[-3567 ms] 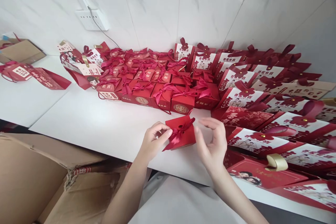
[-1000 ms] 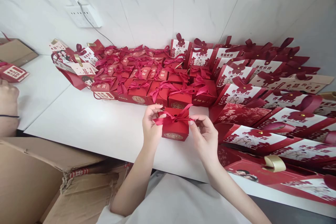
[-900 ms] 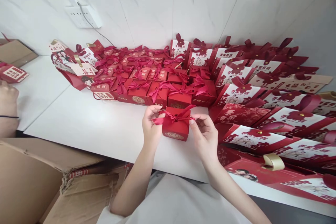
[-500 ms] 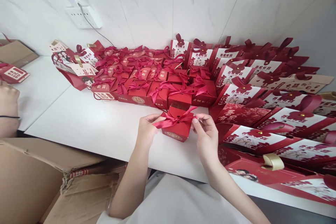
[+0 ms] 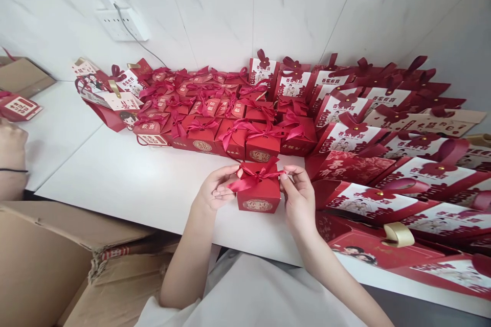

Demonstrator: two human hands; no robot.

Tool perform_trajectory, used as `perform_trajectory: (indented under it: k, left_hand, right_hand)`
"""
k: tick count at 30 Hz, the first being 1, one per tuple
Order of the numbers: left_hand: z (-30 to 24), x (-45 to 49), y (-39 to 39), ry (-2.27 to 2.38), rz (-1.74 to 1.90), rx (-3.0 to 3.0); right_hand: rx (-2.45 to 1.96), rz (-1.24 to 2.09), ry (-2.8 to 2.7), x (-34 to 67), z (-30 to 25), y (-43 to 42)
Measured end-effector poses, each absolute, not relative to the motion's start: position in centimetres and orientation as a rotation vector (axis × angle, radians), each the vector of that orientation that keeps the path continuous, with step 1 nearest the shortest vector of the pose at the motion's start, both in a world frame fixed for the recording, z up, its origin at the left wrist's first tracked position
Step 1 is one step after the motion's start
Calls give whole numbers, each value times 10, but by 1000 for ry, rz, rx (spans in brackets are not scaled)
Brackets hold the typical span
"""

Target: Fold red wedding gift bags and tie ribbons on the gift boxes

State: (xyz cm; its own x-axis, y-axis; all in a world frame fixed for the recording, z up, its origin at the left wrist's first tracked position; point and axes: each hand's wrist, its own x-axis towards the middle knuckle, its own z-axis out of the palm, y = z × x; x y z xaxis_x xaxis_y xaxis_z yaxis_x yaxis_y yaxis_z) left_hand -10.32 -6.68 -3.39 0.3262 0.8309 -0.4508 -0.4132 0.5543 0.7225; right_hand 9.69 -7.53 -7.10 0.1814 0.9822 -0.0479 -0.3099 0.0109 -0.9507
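Note:
A small red gift box (image 5: 258, 201) with a gold round emblem on its front stands on the white tabletop before me. A red ribbon (image 5: 249, 180) is tied in a bow on its top. On the box's left, my left hand (image 5: 219, 187) pinches one part of the bow between thumb and fingers. From the other side, my right hand (image 5: 298, 189) pinches the ribbon's right part. Just behind, touching or nearly touching, is the front row of similar red boxes (image 5: 262, 145) with bows.
Larger red-and-white handled boxes (image 5: 378, 199) fill the right side. More cartons with handles (image 5: 111, 102) stand at the back left. Another person's hand (image 5: 11, 148) is at the far left beside a red box (image 5: 19, 107). Open cardboard boxes (image 5: 76, 230) sit below the table edge (image 5: 126, 214).
The gift box has turned so its emblem side faces me more squarely and it stands more upright. My left hand has shifted slightly, and the bow lies differently.

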Motion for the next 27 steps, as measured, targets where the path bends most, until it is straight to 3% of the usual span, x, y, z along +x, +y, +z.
perform_trajectory:
  k: [11,20,23,27]
  left_hand:
    - [-39,-104,-69,982,905,554]
    - [-31,-94,-76,1194,873,826]
    - [-30,-94,-78,1217,889,851]
    - [-33,-94,-79,1245,912,847]
  right_hand:
    - [-1017,1193,-814,100,-74,-80]
    - [-1047,324,-1648,101,-51,-97]
    - [-1167,452,-1504,99,-53,-95]
    - [-1179,938,-1132,101,-66,-86]
